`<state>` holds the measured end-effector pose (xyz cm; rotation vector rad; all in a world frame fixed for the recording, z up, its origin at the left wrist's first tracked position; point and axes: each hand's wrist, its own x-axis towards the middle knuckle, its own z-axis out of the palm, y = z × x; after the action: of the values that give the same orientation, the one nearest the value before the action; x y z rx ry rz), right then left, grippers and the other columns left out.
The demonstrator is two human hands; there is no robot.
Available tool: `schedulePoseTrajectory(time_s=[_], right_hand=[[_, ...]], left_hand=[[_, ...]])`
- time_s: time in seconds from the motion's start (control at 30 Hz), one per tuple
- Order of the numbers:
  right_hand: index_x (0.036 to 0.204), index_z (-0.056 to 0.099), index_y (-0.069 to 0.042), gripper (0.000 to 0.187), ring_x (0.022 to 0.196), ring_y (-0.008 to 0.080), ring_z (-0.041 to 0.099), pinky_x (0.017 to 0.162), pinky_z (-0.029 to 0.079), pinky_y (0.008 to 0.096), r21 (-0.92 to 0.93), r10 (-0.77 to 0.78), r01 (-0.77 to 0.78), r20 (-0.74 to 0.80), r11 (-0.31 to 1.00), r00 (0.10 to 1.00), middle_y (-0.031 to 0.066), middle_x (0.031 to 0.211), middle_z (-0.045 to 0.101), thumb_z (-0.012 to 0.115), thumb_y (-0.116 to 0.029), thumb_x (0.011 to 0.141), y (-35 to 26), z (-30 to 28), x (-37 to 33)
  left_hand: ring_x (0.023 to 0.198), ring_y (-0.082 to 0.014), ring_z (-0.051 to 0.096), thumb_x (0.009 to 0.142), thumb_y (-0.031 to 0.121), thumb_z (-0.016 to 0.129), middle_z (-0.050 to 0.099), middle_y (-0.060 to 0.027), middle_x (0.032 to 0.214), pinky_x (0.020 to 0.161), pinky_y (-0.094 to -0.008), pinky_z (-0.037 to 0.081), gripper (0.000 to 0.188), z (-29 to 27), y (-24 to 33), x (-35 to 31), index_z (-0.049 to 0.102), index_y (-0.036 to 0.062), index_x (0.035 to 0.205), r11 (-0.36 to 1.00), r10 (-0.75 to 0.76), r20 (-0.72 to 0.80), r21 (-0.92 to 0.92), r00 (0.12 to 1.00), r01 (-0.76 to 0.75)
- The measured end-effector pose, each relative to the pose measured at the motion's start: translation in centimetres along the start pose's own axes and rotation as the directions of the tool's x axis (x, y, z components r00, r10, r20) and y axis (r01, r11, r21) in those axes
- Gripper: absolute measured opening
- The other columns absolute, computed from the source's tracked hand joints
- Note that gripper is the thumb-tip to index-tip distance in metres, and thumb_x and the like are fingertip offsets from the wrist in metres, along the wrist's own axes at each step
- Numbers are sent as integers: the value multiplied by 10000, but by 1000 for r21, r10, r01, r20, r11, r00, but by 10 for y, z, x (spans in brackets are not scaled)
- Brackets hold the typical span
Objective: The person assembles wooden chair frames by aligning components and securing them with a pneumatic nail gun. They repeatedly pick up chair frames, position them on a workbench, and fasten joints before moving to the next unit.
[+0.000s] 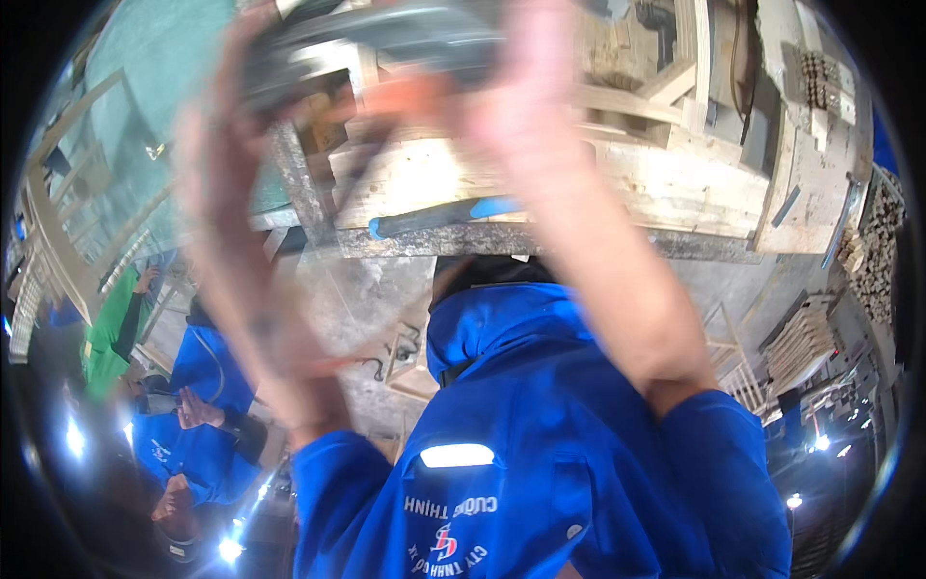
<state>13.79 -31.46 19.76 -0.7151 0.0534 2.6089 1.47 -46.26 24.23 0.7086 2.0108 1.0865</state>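
Both my arms reach up past the bench edge, smeared by motion. My left hand is at the left end of a dark grey and black object with an orange part. At its right end is my right hand. Blur hides the fingers of both hands and the object's kind. Below it, along the near edge of the wooden workbench, lies a long blue and grey handle; my right forearm covers its right end.
A pale wooden frame rests on the bench at the right. Left of the bench spreads a green surface. Co-workers in blue and green are at the left. Stacked wood stands at the right.
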Motion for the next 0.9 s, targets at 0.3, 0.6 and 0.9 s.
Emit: schedulePoseTrajectory(time_s=[0.3, 0.6, 0.9], right_hand=[[968, 547, -45, 256, 694, 206, 703, 634, 621, 378, -226, 321, -333, -88, 915, 943, 67, 752, 629, 580, -295, 1016, 70, -33, -81], [990, 522, -80, 142, 662, 165, 645, 616, 597, 370, -183, 353, -477, -461, 860, 814, 13, 738, 567, 590, -204, 978, -5, -52, -36], [945, 541, -39, 136, 612, 149, 603, 642, 567, 359, -216, 446, -619, -522, 755, 727, 13, 711, 531, 565, -167, 984, -4, -41, -22]], left_hand=[[1294, -173, 484, 1079, 205, 489, 506, -129, 1490, 1114, -318, 370, 567, -5, -5, -98, 340, 33, 1599, 825, -565, -40, -53, 824, 563], [1107, -73, 552, 1072, 99, 468, 632, -64, 1339, 1005, -237, 431, 484, 84, -36, -53, 436, -5, 1543, 703, -657, -51, -401, 752, 587], [1317, -148, 503, 1074, 86, 429, 535, -136, 1497, 1136, -276, 344, 511, 81, -37, -61, 364, -61, 1559, 612, -749, -49, -431, 660, 663]])
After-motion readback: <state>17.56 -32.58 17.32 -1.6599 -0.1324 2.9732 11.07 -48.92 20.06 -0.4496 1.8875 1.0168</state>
